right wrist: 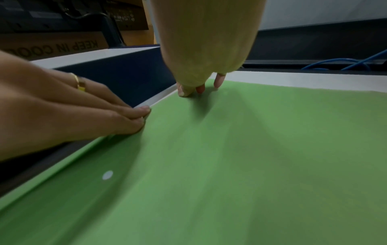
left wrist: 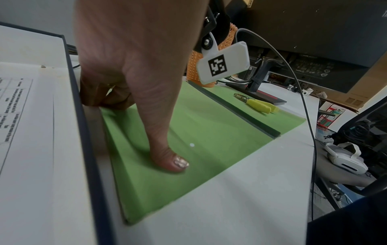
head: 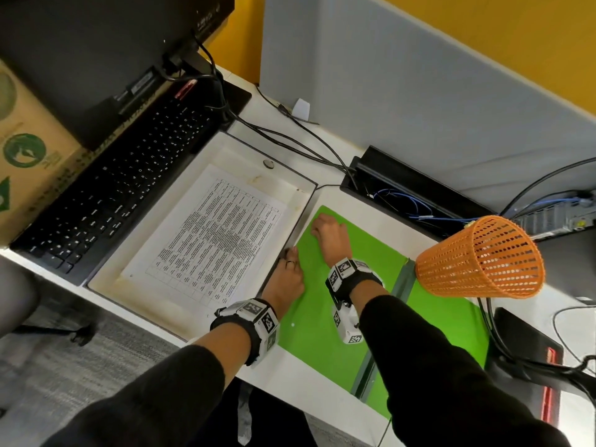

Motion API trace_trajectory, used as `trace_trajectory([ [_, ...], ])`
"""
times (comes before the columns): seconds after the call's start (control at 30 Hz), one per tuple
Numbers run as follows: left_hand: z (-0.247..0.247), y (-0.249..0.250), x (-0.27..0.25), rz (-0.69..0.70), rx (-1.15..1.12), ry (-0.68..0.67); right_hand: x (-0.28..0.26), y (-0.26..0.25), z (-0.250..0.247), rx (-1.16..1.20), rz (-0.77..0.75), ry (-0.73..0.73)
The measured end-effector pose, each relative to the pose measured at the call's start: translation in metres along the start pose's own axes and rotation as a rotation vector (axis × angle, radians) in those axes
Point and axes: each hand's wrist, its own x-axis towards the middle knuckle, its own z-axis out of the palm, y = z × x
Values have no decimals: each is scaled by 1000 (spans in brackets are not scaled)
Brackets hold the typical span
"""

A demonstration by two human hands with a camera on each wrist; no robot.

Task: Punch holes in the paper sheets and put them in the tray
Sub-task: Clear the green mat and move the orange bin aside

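A green paper sheet (head: 322,317) lies flat on the desk to the right of the white tray (head: 245,156), with one punched hole (right wrist: 108,175) near its left edge. Inside the tray lies a printed sheet (head: 219,233). My left hand (head: 288,266) has its fingertips (right wrist: 138,114) at the green sheet's left edge against the tray wall, and its thumb (left wrist: 176,162) presses flat on the sheet. My right hand (head: 322,229) presses its fingertips (right wrist: 200,88) on the sheet's far left corner. A yellow-handled punch (left wrist: 257,104) lies on the green sheet's right part.
A dark strip (head: 400,279) crosses the green sheet. An orange mesh basket (head: 480,256) lies tipped at the right. A black keyboard (head: 113,188) sits left of the tray, and an open cable trough (head: 403,188) with wires runs behind.
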Motion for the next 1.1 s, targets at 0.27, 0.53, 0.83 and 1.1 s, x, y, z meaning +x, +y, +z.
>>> trace_trajectory([
  [0.27,-3,-1,-4,-11,0,-22,-1,0,2,-116,-3,-89],
  [0.53,-10,1,-5,-20,53,-66,-7,6,-31,120,99,19],
  [0.83,-37,20,16,-93,137,-292,-36,80,-145,206,191,293],
  [1.1,-53,22,17,-100,136,-362,-111,169,-202,96,356,441],
])
